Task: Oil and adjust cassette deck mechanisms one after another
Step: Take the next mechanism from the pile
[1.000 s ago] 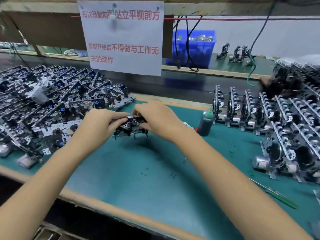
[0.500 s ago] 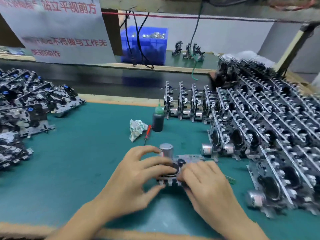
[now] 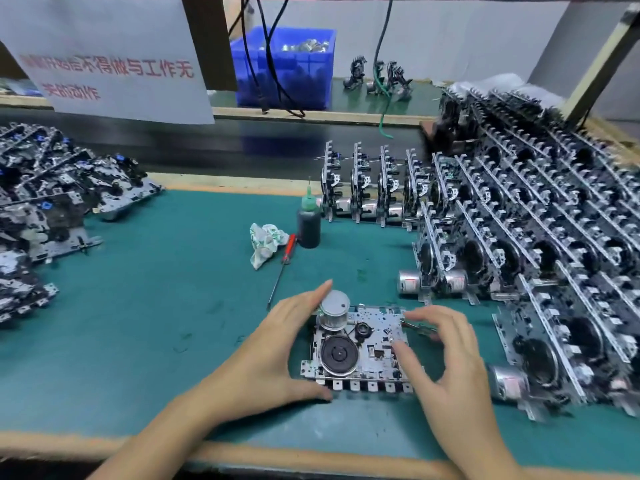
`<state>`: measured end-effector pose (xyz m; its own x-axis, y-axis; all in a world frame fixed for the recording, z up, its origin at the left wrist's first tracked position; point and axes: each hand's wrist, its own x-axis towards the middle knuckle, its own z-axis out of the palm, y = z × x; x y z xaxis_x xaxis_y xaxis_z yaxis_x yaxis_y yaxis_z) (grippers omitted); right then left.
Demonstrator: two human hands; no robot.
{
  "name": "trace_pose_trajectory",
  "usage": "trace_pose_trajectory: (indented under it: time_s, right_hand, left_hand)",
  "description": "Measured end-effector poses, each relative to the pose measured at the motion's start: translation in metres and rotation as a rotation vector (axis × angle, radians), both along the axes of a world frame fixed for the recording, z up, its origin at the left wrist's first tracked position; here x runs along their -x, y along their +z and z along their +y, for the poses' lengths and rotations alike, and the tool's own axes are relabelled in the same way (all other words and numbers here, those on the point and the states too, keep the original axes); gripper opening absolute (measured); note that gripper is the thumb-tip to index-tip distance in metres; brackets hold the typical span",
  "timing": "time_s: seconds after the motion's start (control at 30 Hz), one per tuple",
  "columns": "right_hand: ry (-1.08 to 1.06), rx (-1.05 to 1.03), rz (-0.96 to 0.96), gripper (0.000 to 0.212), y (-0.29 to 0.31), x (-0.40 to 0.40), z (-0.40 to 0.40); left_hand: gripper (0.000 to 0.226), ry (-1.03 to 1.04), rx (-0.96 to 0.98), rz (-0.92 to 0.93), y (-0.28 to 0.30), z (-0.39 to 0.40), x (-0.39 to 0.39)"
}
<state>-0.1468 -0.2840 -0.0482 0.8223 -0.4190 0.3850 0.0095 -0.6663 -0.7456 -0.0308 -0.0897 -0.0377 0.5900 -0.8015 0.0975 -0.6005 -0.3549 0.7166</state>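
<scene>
Two hands, left hand (image 3: 273,351) and right hand (image 3: 446,362), loosely spread, cradling the flat cassette mechanism (image 3: 360,344).

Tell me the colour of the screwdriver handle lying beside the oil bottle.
Red, on the screwdriver; the head view shows it.
</scene>
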Motion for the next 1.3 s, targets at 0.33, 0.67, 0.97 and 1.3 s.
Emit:
trace_pose_trajectory:
  time_s: [0.33, 0.67, 0.97, 1.3]
  right_hand:
    - [0.041, -0.06, 0.063, 0.03, -0.001, 0.0, 0.0]
    - [0.012, -0.198, 0.0, 0.024, -0.001, 0.0, -0.001]
    - [0.339, 0.065, 0.446, 0.074, 0.035, 0.003, -0.023]
    - [0.419, 0.775, 0.631, 0.117, 0.048, -0.027, -0.017]
  left_hand:
    - [0.113, 0.011, -0.071, -0.049, -0.002, -0.008, 0.004]
    - [0.095, 0.027, -0.057, -0.134, -0.003, -0.009, -0.001]
    - [0.109, -0.059, -0.184, -0.219, 0.001, -0.007, -0.009]
    - [0.097, -0.095, -0.117, -0.248, 0.007, -0.01, -0.006]
